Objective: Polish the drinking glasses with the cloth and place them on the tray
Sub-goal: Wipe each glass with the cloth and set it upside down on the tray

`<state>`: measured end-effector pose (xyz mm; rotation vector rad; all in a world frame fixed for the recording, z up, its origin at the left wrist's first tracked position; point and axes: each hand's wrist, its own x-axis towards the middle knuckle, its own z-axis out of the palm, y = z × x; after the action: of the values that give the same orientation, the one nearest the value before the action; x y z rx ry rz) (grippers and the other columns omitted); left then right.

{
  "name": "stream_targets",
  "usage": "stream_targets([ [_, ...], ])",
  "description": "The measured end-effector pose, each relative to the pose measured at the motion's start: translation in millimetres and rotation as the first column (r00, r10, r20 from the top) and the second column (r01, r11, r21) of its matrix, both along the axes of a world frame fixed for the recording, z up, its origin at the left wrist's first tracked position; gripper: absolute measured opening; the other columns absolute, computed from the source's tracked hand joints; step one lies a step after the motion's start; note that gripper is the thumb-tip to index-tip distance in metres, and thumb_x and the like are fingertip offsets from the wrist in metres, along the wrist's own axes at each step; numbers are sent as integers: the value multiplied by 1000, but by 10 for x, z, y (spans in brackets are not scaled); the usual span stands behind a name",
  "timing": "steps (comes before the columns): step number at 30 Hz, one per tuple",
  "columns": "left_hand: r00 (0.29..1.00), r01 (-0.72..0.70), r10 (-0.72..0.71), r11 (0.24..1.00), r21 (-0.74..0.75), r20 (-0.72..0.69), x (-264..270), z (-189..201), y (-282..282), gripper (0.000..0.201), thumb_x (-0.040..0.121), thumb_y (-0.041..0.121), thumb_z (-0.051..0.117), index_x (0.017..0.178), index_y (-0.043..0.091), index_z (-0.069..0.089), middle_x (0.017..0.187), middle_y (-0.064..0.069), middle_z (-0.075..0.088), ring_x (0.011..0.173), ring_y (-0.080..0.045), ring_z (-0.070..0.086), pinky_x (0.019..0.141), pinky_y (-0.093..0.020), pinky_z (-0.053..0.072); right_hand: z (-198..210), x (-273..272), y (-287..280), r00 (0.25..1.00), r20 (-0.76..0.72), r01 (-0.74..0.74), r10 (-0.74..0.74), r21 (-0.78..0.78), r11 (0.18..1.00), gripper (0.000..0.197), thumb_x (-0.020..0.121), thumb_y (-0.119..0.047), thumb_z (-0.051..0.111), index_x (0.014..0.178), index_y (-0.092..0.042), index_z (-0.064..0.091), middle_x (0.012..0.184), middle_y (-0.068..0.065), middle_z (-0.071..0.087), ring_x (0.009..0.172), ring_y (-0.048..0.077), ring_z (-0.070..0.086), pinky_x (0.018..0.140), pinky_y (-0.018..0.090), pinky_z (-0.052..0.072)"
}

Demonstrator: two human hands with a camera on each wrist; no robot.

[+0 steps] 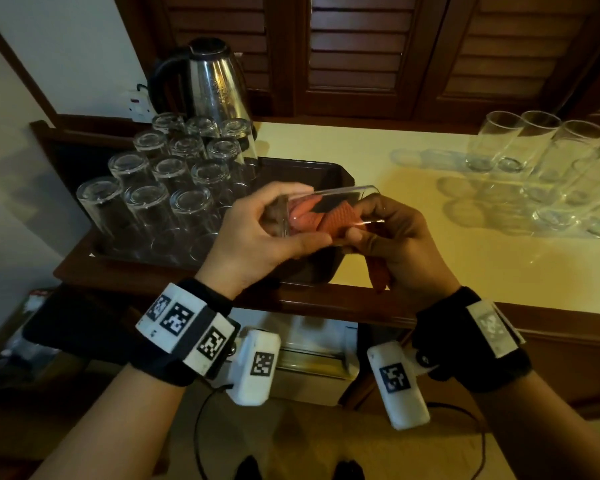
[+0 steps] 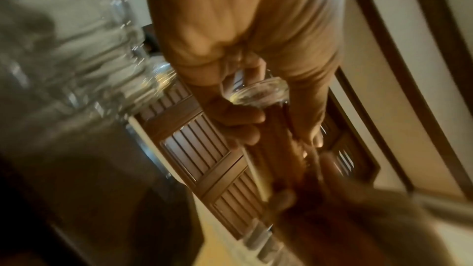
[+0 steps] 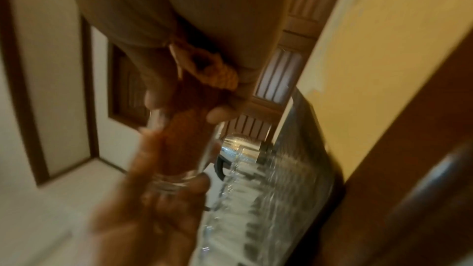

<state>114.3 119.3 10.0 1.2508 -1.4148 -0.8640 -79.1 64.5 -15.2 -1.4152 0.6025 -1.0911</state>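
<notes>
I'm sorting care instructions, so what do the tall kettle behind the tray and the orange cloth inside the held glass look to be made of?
Shiny silver kettle: looks like polished stainless steel, mirror reflections on its body, with a black handle and lid, probably plastic. Orange cloth: soft woven or knitted fabric with a waffle-like texture, matte; the fibre cannot be told.

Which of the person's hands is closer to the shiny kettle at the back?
The left hand. It grips the glass's base just in front of the tray of upturned glasses, below the kettle. The right hand works the orange cloth farther right.
</notes>
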Motion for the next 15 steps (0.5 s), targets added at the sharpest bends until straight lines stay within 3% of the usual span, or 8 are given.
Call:
stream_targets([
  [2, 986, 49, -26, 990, -133, 166, 52, -5, 8, 70, 63, 36, 89, 125, 20, 59, 117, 11, 63, 103, -4, 66, 81, -17, 54, -11, -4, 42, 997, 56, -50, 45, 80, 996, 12, 81, 0, 67, 89, -9, 68, 83, 6, 73, 71, 23, 67, 65, 36, 55],
  [4, 984, 90, -69, 988, -122, 164, 100, -10, -12, 73, 61, 30, 91, 125, 19, 59, 118, 11, 63, 107, -5, 65, 84, -17, 53, 0, -7, 88, 995, 84, -65, 57, 90, 994, 10, 83, 2, 67, 92, -2, 64, 81, 2, 73, 68, 14, 65, 61, 24, 53],
  [6, 992, 98, -100, 995, 21, 78, 100, 21, -21, 71, 58, 30, 90, 122, 21, 60, 109, 12, 68, 96, -5, 68, 77, -17, 55, 20, -18, 112, 997, 76, -31, 27, 50, 998, 7, 86, 3, 65, 91, 0, 64, 80, 6, 71, 64, 12, 64, 58, 22, 52],
  [9, 979, 158, -119, 956, 249, -167, 29, 38, -22, 63, 65, 36, 91, 119, 18, 64, 90, 3, 74, 63, -12, 65, 53, -17, 50, 63, -21, 95, 998, -48, 36, -39, -44, 998, 14, 88, 11, 61, 92, -3, 62, 81, 21, 64, 45, 1, 55, 36, 15, 39],
  [11, 989, 98, -72, 973, 207, -133, 2, 43, -30, 54, 70, 30, 87, 117, 13, 66, 83, 0, 73, 57, -11, 61, 49, -17, 48, 58, -8, 79, 999, -42, 11, -12, -39, 999, 15, 86, 10, 64, 91, -4, 62, 84, 25, 65, 50, 4, 60, 39, 17, 44],
  [12, 998, 52, -46, 989, 141, -44, 1, 51, -29, 54, 69, 30, 84, 117, 13, 66, 86, 2, 73, 60, -9, 63, 53, -17, 51, 39, -5, 67, 1000, -14, -3, 2, -15, 1000, 14, 83, 8, 68, 91, -3, 63, 85, 24, 66, 60, 14, 66, 48, 25, 52],
  [14, 975, 0, 11, 999, -51, 221, -1, 61, -28, 64, 65, 37, 85, 123, 21, 64, 102, 14, 68, 85, 0, 68, 74, -14, 54, -6, -7, 39, 1000, 4, -11, 11, 41, 999, 16, 80, -1, 70, 95, -6, 66, 87, 14, 72, 74, 30, 67, 63, 42, 56],
  [15, 944, 8, 34, 992, -128, 329, 1, 48, -27, 70, 64, 40, 86, 127, 24, 62, 109, 20, 64, 99, 5, 64, 83, -11, 52, -20, -13, 35, 1000, 5, -3, 3, 67, 998, 15, 80, -4, 68, 96, -7, 67, 87, 9, 74, 74, 29, 66, 63, 41, 56],
])
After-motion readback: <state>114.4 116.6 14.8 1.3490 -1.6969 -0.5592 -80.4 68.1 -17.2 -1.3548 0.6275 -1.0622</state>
